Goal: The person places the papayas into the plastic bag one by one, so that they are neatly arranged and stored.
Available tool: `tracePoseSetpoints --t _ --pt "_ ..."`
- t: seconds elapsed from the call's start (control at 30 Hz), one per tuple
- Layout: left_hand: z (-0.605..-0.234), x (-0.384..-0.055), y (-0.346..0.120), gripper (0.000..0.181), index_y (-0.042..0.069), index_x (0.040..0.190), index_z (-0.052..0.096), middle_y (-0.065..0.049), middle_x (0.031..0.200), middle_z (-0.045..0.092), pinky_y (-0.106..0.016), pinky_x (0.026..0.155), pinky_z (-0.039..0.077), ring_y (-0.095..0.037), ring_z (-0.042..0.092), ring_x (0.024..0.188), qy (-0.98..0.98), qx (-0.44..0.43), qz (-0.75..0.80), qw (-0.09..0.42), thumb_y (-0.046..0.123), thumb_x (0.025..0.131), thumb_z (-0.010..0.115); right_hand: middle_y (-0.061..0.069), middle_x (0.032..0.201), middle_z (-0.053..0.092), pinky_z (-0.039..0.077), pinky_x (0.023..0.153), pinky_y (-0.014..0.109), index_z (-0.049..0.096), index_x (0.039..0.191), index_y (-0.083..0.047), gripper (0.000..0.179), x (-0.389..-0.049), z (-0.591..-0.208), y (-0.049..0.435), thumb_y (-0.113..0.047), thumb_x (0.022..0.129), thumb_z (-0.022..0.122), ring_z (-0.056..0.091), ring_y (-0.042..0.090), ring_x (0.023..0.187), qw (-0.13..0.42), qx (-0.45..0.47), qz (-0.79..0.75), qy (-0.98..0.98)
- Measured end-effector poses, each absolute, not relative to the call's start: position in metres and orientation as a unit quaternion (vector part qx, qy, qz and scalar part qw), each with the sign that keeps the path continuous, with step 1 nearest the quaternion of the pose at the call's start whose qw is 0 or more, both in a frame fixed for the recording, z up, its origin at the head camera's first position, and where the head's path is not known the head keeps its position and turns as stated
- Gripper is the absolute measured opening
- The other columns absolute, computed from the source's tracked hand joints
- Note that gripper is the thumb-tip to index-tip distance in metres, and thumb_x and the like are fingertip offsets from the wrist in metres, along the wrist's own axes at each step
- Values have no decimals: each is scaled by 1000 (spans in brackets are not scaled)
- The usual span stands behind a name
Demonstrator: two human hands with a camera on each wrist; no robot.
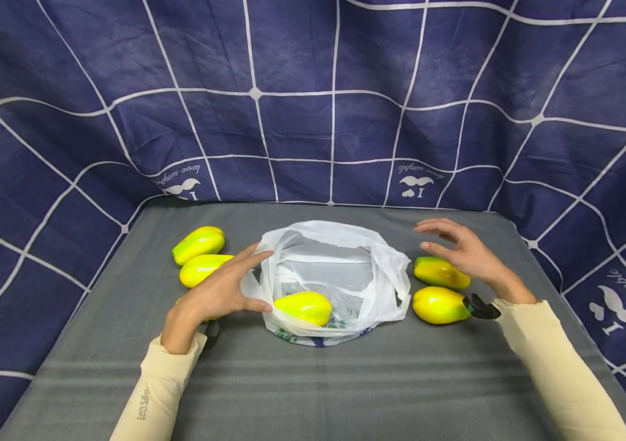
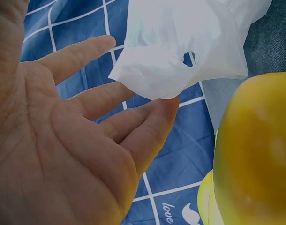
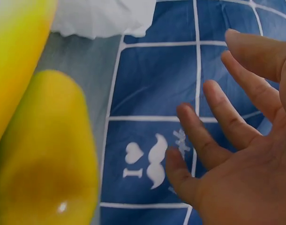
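A white plastic bag stands with its mouth spread wide in the middle of the table. Inside it, near the front, lies a yellow papaya. My left hand is at the bag's left rim, fingers extended and touching the plastic; the left wrist view shows fingertips against the bag. My right hand hovers over a green-yellow papaya right of the bag, fingers spread and holding nothing. Another papaya lies just in front of that one, beside the right wrist.
Left of the bag lie two papayas, the farther one and a nearer one partly behind my left hand. A third is mostly hidden under that wrist. A blue checked cloth hangs behind the grey-covered table.
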State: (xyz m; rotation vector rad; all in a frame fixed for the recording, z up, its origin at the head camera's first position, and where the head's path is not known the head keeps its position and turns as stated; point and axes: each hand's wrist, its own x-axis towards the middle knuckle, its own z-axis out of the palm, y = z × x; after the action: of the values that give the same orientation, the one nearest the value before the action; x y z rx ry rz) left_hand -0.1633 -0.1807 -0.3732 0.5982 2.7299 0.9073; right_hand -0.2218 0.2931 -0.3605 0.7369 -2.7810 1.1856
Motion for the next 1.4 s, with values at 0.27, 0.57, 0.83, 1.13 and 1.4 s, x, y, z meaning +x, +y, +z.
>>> tracePoseSetpoints --t 0.27,0.57,0.83,1.13,1.4 --pt "-373 -163 -181 102 19 156 37 -15 167 16 -60 116 31 -39 27 150 923 202 309 104 39 71 91 13 142 56 34 112 61 64 131 -9 36 -223 -375 315 -18 97 68 51 0 122 -26 210 369 -905" --pt "-373 -163 -181 102 19 156 37 -16 167 15 -60 116 31 -39 27 149 924 200 310 106 39 71 91 12 140 57 32 100 4 66 130 -14 34 -222 -393 336 -19 96 69 51 -11 117 -37 208 375 -902" --pt "-373 -163 -181 103 19 156 37 -15 167 15 -61 115 32 -39 27 149 924 199 307 107 40 71 91 14 139 58 35 98 5 65 131 -5 38 -219 -404 343 -17 95 69 51 -10 118 -45 209 383 -899" --pt "-373 -163 -181 102 19 156 37 -16 167 14 -60 116 32 -40 27 149 924 201 309 107 39 71 91 15 140 59 30 95 3 66 131 -12 39 -216 -409 346 -18 92 73 41 -15 120 -44 203 372 -905" --pt "-373 -163 -181 102 17 156 37 -17 167 15 -61 116 31 -40 27 149 923 202 311 106 38 71 91 16 140 58 28 97 0 66 130 -13 40 -216 -413 348 -18 91 74 41 -16 120 -49 202 379 -902"
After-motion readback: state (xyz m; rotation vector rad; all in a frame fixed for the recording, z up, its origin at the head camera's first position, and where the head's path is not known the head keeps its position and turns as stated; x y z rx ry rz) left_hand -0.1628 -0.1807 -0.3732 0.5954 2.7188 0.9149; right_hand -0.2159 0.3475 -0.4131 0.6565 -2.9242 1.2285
